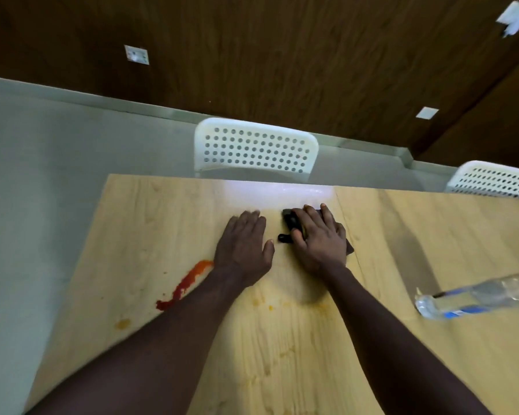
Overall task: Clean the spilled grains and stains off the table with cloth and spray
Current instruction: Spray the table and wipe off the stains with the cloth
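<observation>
My right hand [319, 238] presses a dark cloth [289, 218] flat onto the light wooden table [150, 223], fingers spread over it; most of the cloth is hidden under the hand. Just to its left, my left hand [244, 245] lies flat on the bare wood with straight fingers. A red-orange stain [186, 283] streaks the table at the left, beside my left forearm. Yellowish stains [123, 324] mark the wood nearer me. A clear plastic bottle [474, 295] with a blue label lies on its side at the right.
A white perforated chair [255, 148] stands behind the table's far edge, and a second one [495, 179] at the far right. The table's left edge drops to a grey floor [36, 175]. A dark wooden wall is behind.
</observation>
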